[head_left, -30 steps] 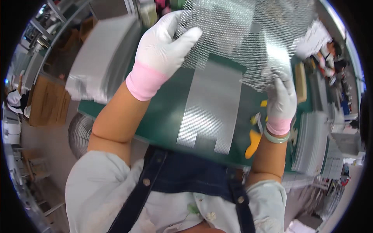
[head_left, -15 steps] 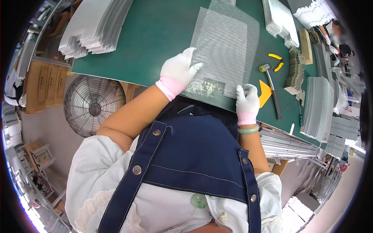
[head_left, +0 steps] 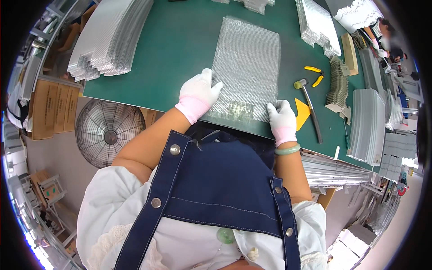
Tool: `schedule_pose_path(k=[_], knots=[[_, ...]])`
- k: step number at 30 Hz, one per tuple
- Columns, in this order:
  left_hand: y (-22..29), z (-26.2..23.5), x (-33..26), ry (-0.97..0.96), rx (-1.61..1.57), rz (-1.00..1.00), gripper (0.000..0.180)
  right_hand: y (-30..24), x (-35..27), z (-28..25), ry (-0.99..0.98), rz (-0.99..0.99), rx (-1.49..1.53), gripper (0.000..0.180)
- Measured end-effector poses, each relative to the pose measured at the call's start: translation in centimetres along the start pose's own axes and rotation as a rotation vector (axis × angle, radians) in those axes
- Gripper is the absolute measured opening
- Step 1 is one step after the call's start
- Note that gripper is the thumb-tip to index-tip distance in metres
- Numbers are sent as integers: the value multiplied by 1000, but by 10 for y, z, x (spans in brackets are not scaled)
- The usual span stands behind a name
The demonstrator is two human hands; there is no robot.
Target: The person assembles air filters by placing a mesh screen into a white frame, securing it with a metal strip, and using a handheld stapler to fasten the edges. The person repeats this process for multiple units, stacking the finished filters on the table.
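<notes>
A silvery expanded-metal mesh sheet [head_left: 247,63] lies on the green table in front of me, with a notch along its near edge where a shiny patch shows. My left hand [head_left: 199,92], in a white glove with a pink cuff, is closed at the sheet's left edge, thumb over the mesh. At the near right corner my right hand [head_left: 282,120], gloved the same way, pinches the edge with bent fingers. Whether more than one layer lies between my hands I cannot tell.
Stacked mesh sheets [head_left: 112,38] stand at the left and more [head_left: 318,27] at the far right. A hammer [head_left: 310,105], yellow-handled pliers [head_left: 316,75], a yellow triangular plate [head_left: 302,114] and a row of metal pieces [head_left: 336,85] lie rightward. A floor fan [head_left: 110,136] stands left.
The upper mesh sheet, earlier askew over another sheet-like outline, now lies lined up as one rectangle. Both my hands have shifted slightly left and nearer with it.
</notes>
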State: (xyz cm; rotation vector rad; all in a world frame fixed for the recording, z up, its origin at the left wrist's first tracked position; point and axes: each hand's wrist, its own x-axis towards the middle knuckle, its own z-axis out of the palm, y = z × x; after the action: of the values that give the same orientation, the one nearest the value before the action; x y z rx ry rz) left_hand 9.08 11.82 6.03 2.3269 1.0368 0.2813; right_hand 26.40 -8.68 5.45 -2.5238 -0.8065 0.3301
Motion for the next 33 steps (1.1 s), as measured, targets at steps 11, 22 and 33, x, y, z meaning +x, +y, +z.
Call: schedule_pose_path(k=[11, 22, 33], knots=[[-15, 18, -12, 329, -93, 327, 36, 1, -17, 12, 226, -107, -12, 38], [-7, 6, -21, 242, -119, 245, 35, 3, -26, 4, 146, -58, -8, 38], [1, -17, -30, 250, -169, 145, 36, -13, -34, -8, 158, -63, 114, 38]])
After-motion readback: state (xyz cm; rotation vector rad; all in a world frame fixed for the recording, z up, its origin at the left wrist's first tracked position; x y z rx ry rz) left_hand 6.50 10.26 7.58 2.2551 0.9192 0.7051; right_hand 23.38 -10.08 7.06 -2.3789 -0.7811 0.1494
